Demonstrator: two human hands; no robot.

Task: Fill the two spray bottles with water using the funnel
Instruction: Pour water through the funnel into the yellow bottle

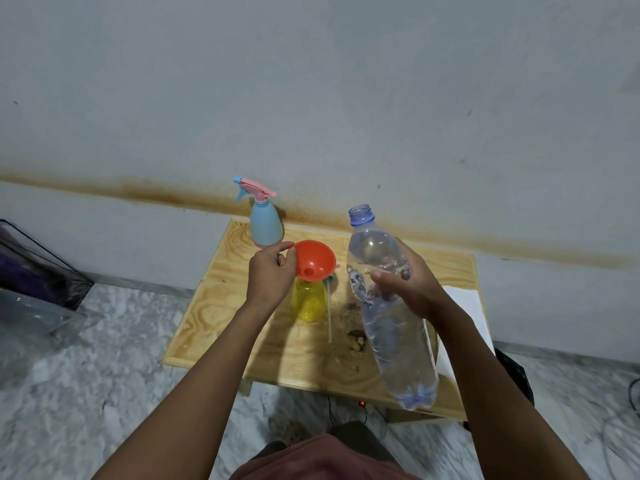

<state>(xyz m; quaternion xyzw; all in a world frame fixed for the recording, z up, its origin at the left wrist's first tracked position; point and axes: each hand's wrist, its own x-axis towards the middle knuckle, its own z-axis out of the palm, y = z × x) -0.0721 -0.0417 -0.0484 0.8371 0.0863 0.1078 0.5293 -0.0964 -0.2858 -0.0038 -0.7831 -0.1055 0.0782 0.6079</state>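
Note:
An orange funnel (317, 259) sits in the neck of a yellow spray bottle (308, 303) near the middle of the wooden table (214, 327). My left hand (272, 275) pinches the funnel's left rim. My right hand (408, 285) grips a large clear water bottle (394, 337), uncapped, held tilted above the table with its mouth up and to the left, right of the funnel. A blue spray bottle (265, 223) with a pink and blue trigger head stands at the table's back edge. A white dip tube (329, 313) lies beside the yellow bottle.
A white sheet (467, 306) lies on the table's right side. Brown stains (356, 337) mark the wood near the tube. A clear plastic bin (38, 282) stands on the marbled floor at left. The wall is close behind the table.

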